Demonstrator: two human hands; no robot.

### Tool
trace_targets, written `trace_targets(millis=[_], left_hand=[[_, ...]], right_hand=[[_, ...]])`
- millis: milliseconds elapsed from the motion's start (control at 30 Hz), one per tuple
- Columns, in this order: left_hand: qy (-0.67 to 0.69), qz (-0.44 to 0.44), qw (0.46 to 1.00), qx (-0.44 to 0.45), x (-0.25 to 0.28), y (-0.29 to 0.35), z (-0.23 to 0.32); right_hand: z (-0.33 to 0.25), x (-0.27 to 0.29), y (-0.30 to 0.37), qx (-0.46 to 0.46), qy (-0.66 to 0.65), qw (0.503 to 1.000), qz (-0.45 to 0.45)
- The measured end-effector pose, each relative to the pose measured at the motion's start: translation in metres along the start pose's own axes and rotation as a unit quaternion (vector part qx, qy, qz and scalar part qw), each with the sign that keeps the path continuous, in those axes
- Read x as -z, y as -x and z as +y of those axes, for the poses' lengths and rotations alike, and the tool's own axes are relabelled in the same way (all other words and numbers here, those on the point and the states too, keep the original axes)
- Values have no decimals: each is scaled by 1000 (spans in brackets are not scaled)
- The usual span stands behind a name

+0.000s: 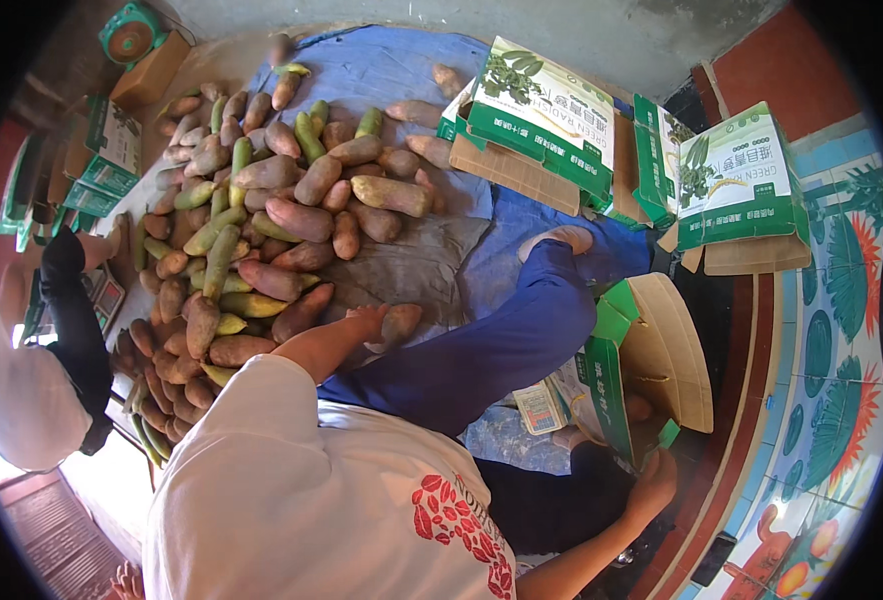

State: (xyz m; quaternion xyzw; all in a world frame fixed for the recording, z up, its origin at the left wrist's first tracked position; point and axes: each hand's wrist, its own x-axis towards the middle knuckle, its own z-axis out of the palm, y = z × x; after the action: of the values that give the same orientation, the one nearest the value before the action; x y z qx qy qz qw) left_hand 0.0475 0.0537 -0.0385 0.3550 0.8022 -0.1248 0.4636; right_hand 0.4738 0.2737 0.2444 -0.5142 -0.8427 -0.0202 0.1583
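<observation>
My left hand [366,322] reaches over the front right edge of a big heap of radishes [296,220], its fingers around a reddish-brown radish [397,325]. Green and purplish-red ones lie mixed in the pile, on a blue sheet [386,65]. On the other side of my legs, my right hand [653,487] is at the near rim of an open green-and-white carton [606,390]. Its fingers are bent against the carton's edge by a small green flap; their exact hold is partly hidden. A radish [638,407] shows inside that carton.
Two printed green-and-white cartons [541,110] [736,185] stand at the back right. A co-worker [36,390] sits at the left beside a scale [107,298]. More cartons [111,150] and a green fan-like device [129,35] are at the back left. A phone [713,558] lies at the lower right.
</observation>
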Motion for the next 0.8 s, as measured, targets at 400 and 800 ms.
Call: trace_targets(millis=[400,800], left_hand=[[80,-31,988,130,-11,-35,37],[-117,34,992,14,51,-14,10]], right_hand=[[-1,0,-5,-72,8,996,-54],[6,-7,-11,-11,29,998,-51]])
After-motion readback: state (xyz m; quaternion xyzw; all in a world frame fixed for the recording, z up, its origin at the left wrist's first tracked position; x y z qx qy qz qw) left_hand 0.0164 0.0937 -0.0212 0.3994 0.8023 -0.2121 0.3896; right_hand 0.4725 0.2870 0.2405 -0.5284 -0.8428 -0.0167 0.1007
